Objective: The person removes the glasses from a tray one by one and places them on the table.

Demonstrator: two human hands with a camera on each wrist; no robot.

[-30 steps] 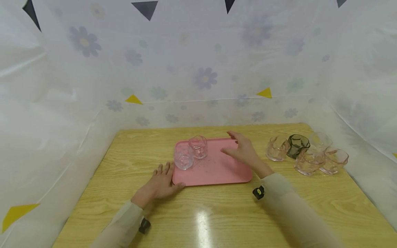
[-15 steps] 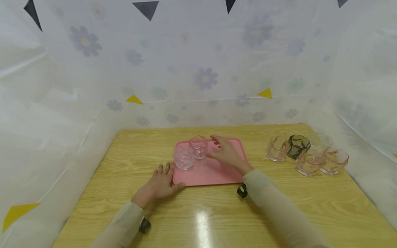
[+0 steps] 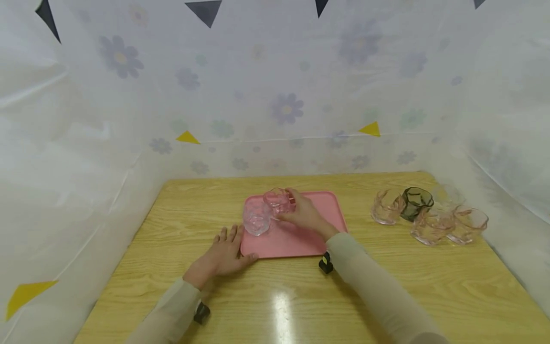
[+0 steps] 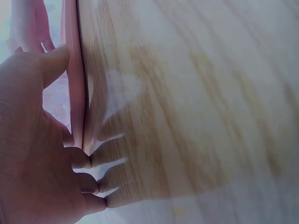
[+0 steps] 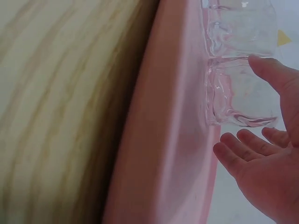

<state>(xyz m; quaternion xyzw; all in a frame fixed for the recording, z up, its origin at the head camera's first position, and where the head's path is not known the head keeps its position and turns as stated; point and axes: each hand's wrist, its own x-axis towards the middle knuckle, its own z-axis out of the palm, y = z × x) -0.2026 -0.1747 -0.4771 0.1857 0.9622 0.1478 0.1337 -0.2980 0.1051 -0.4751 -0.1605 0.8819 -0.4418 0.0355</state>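
Note:
On the pink tray (image 3: 296, 241) stand two faceted glasses, side by side at its left end. One is a faintly pink glass (image 3: 277, 199) at the back; the other is a clear glass (image 3: 256, 223) in front. My right hand (image 3: 304, 213) reaches round the right side of the pink glass. In the right wrist view its thumb lies along one side of that glass (image 5: 240, 93), while the fingers (image 5: 233, 151) curve loosely with a small gap to the other side. My left hand (image 3: 221, 255) lies with spread fingers at the tray's left front corner, thumb against the rim.
To the right on the wooden table (image 3: 240, 306) stands a group of glasses: several pink glasses (image 3: 431, 227), a dark smoky glass (image 3: 416, 203) and a clear glass (image 3: 448, 197). White flowered sheeting (image 3: 283, 153) encloses the table at the back and sides.
My right hand has moved left across the tray, from its right part to the pink glass. The left hand and both glasses on the tray have stayed in place.

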